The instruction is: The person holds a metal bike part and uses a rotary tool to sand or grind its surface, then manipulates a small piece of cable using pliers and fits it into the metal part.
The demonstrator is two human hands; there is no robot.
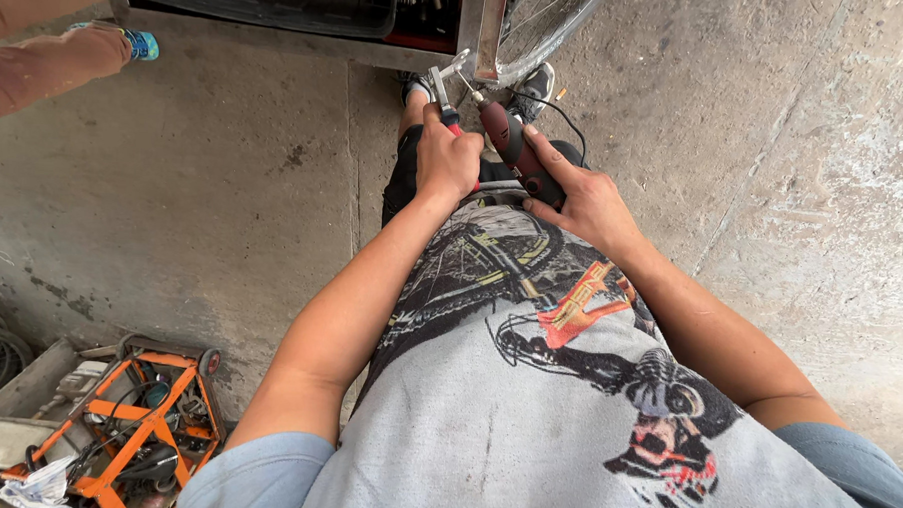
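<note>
Above the lap, left hand (pixel 447 162) gripping pliers (pixel 440 93), right hand (pixel 585 201) clasping rotary tool (pixel 508 146), tips blurred

An orange metal rack (pixel 136 413) crammed with tools and cables is seen on the stained concrete floor (pixel 223 196) at lower left. A bicycle wheel (pixel 539 27) is partly shown at the top, and another person's sleeve (pixel 38 64) at upper left.

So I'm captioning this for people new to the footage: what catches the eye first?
At top centre, the left hand grips red-handled pliers while the right hand holds a dark red rotary tool, both aimed at a small metal part. Below, a grey printed shirt fills the foreground; an orange tool rack sits at lower left on the concrete floor.
</note>
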